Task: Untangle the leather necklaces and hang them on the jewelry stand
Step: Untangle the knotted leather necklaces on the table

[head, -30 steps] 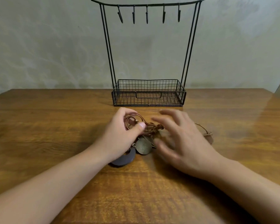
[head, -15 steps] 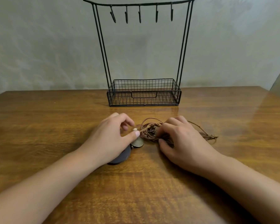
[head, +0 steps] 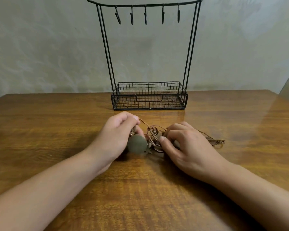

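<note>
A tangle of brown leather necklaces (head: 154,134) lies on the wooden table (head: 57,130) between my hands. My left hand (head: 117,137) pinches one cord near its fingertips and pulls it taut to the upper left; a round grey-green pendant (head: 137,144) hangs blurred beside that hand. My right hand (head: 185,145) presses and grips the right part of the tangle, from which cord ends (head: 218,141) trail to the right. The black wire jewelry stand (head: 148,95) is behind, with several bare hooks (head: 145,15) on its top bar.
The stand's mesh basket holds nothing and sits just beyond my hands. A grey wall rises behind the table. The table's right corner (head: 274,97) is near the frame's edge.
My left hand has lifted a cord up and left, pulling it taut, and the round pendant has swung up beside it. My right hand stays pressed on the tangle.
</note>
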